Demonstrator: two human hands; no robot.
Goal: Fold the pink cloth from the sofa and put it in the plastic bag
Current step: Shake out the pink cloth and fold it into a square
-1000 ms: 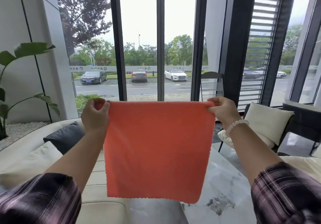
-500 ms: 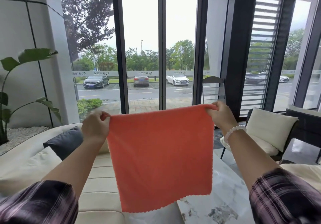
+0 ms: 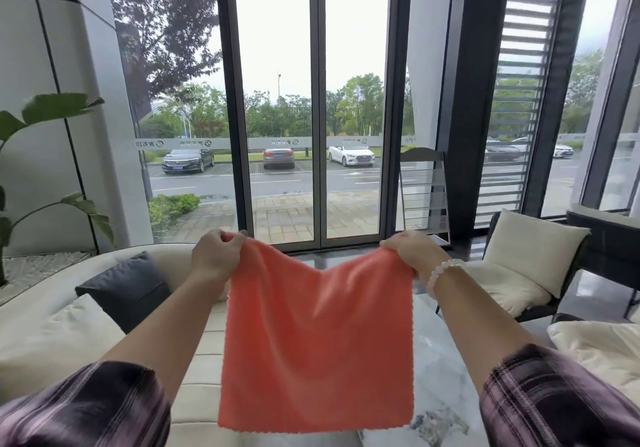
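The pink cloth (image 3: 317, 339) hangs spread in front of me, held up by its two top corners. My left hand (image 3: 215, 256) pinches the top left corner and my right hand (image 3: 408, 252) pinches the top right corner. The top edge sags in a dip between the hands. The cloth's lower edge hangs free over the cream sofa (image 3: 204, 370) and the marble table (image 3: 440, 394). No plastic bag is in view.
A dark grey cushion (image 3: 124, 290) and a cream cushion (image 3: 52, 339) lie on the sofa at the left. A dark armchair with cream pillows (image 3: 530, 256) stands at the right. Tall windows (image 3: 284, 100) face me, with a green plant (image 3: 41, 169) at far left.
Both hands have come down and closer together with the cloth. Its top edge, taut before, now sags in the middle.
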